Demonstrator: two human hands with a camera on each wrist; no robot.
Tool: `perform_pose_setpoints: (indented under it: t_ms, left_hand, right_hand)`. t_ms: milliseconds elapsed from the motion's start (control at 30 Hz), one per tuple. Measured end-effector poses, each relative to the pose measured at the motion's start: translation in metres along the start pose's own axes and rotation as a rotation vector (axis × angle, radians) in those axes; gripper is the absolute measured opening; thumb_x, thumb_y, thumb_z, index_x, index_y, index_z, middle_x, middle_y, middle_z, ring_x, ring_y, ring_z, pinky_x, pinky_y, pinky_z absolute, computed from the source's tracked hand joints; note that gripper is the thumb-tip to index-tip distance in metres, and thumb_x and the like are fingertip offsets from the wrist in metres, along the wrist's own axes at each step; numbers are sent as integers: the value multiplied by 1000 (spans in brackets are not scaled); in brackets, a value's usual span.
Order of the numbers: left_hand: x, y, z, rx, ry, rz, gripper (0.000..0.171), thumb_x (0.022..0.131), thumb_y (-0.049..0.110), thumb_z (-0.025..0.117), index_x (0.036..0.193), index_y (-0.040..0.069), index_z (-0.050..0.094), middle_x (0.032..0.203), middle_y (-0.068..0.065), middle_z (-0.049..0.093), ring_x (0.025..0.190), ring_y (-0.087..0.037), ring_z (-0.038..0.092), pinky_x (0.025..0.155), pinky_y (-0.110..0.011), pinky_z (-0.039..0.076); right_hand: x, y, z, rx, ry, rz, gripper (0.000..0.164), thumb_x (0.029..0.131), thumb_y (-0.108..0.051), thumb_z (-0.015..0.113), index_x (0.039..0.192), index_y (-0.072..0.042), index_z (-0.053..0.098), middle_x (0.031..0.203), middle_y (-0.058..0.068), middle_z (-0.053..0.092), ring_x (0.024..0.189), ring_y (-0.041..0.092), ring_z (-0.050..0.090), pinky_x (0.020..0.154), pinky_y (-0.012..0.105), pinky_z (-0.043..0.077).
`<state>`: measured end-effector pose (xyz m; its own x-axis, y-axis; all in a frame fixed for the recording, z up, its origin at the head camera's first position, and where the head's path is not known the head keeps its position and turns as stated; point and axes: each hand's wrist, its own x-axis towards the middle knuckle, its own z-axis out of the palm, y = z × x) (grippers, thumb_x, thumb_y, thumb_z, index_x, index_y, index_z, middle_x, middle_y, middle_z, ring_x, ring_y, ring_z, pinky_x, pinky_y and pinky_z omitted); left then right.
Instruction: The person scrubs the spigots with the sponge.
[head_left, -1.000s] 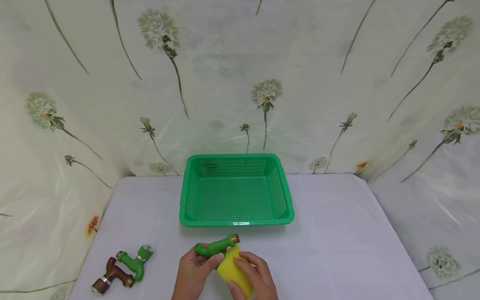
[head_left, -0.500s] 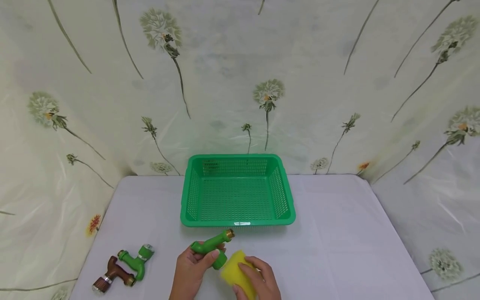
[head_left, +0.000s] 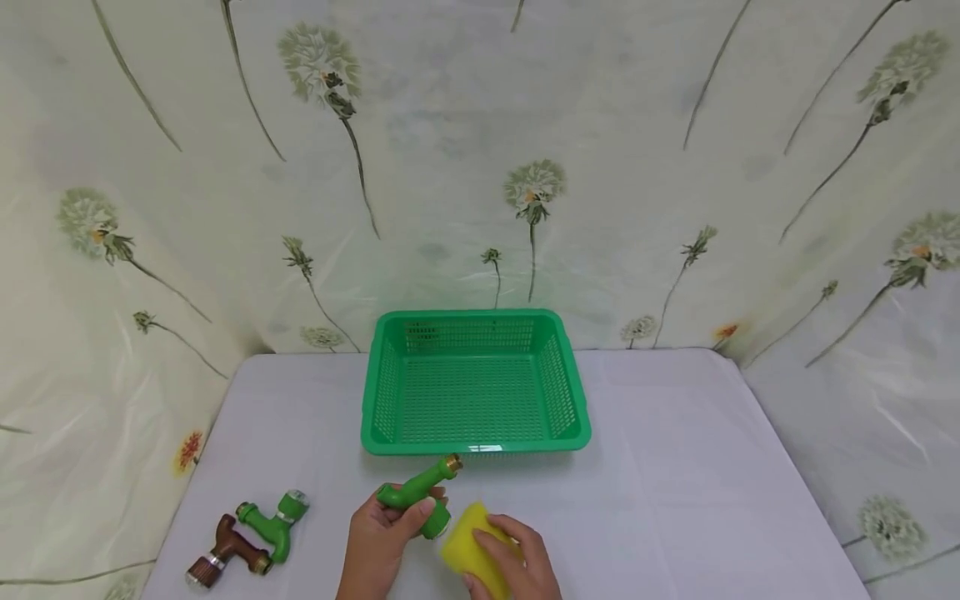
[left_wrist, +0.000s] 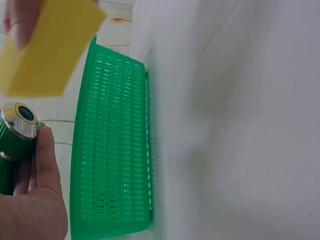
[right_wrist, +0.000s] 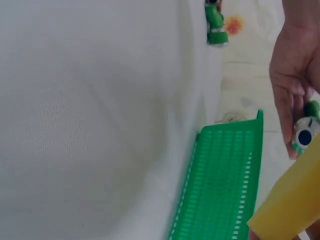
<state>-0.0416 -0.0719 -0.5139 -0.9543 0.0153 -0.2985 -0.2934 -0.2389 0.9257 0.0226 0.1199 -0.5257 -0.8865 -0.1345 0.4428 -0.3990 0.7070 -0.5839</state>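
Observation:
My left hand (head_left: 380, 537) grips a green tap (head_left: 420, 487) with a brass threaded end, which points up and to the right in the head view. The tap's round knob (left_wrist: 19, 125), with a silver and yellow cap, shows beside the fingers in the left wrist view. A yellow sponge (head_left: 476, 552) is held between the thumb and fingers of my right hand (head_left: 522, 560). A small gap separates the sponge from the tap's knob. In the right wrist view the sponge (right_wrist: 290, 200) covers part of the tap.
A green perforated basket (head_left: 476, 450) stands behind the hands on the white table (head_left: 675, 483). To the left lie a second green tap (head_left: 272, 525) and a brown tap (head_left: 227, 546), close together. Flower-patterned sheeting (head_left: 442, 167) surrounds the table's back and sides.
The sponge has come off the tap's knob and moved slightly right and down. My left hand has drawn the tap a little to the left, with its threaded end tilted higher.

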Motion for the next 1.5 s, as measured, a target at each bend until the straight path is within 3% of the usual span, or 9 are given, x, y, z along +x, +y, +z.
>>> perform_pose_setpoints:
  t_ms: [133,200,367,467,800,1033,1167,1400,1500]
  left_hand:
    - [1,1,-1,-2,8,-7,43,80,22,80,98,-5,53,104,-16,71,98,-28,69,81,-33,56]
    - [0,1,0,7,7,-21,43,79,23,81,95,-5,53,103,-16,71,97,-28,69,80,-33,56]
    - [-2,-1,4,43,18,-50,44,78,26,82,92,-3,53,101,-13,72,97,-25,69,78,-33,57]
    - [-1,-1,5,60,23,-59,44,78,28,81,92,-3,53,101,-12,72,97,-23,69,78,-33,57]
    - [0,0,0,70,-59,-72,44,84,32,76,99,-3,56,107,-12,71,102,-22,67,80,-34,56]
    - [0,1,1,49,-14,-79,45,82,31,78,100,-4,57,107,-12,71,100,-22,68,80,-34,56]
    - [0,1,1,39,1,-84,45,82,31,78,102,-4,57,107,-13,71,100,-23,68,80,-34,56]
    - [0,0,5,36,8,-99,44,82,32,78,100,-3,57,108,-13,71,100,-23,67,79,-34,57]
    - [0,0,3,23,11,-95,43,82,30,78,101,-3,57,108,-13,70,101,-24,67,79,-35,56]
  right_hand:
    - [3,-1,-3,14,-8,89,54,78,-32,82,126,-34,58,134,-9,45,114,5,49,87,21,49]
    - [5,-2,-3,29,4,80,56,78,-31,82,128,-35,57,135,-9,45,114,5,49,88,21,48]
    - [10,-2,4,70,66,-152,54,80,-30,80,129,-22,59,134,5,48,114,16,51,96,15,40]
    - [10,1,7,55,68,-241,53,82,-31,78,129,-18,59,133,10,48,115,20,50,101,15,36]
    - [1,9,2,-47,-24,-143,54,83,-35,76,133,-28,55,139,1,43,120,12,45,103,11,30]
    - [-2,18,0,-88,-37,-123,51,83,-38,75,129,-24,60,139,0,44,121,12,45,103,10,29]
    - [0,15,-2,-59,-8,-91,53,80,-36,78,129,-25,59,138,-1,45,120,11,45,101,9,30]
    - [13,11,8,51,103,-259,53,80,-29,79,128,-14,60,133,12,50,116,23,50,101,17,36]
    - [10,14,7,1,67,-234,50,85,-37,74,128,-17,60,134,10,49,117,21,49,102,16,34]
